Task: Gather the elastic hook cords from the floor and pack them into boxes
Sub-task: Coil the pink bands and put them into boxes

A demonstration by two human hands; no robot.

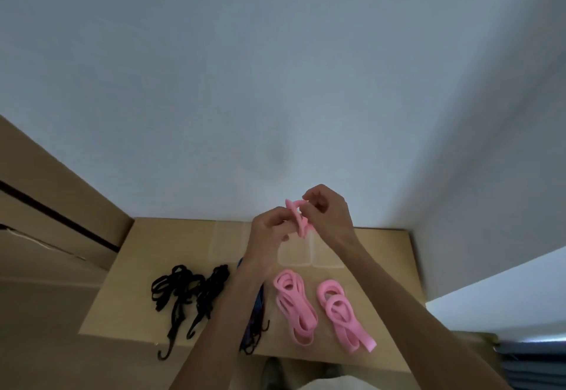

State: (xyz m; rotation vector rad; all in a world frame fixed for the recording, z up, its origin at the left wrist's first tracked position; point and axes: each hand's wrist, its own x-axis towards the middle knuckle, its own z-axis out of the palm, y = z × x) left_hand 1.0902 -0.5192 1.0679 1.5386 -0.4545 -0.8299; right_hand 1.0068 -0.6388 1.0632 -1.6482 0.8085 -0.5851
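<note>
Left hand (pixel 269 227) and right hand (pixel 329 212) both pinching a pink flat cord (pixel 298 221), raised above the cardboard box top (pixel 382 267), seemingly for coiling it compact like the laid-out bundles.

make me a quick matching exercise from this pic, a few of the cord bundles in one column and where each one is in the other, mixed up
Things
1. black cords
2. blue cord
3. two pink bundles
4. single pink cord

Places
A. held up between the left hand and right hand
B. lying on the cardboard box, right part
C. farthest left on the box
D. partly hidden under the left forearm

Pairs: 1-C, 2-D, 3-B, 4-A
</note>
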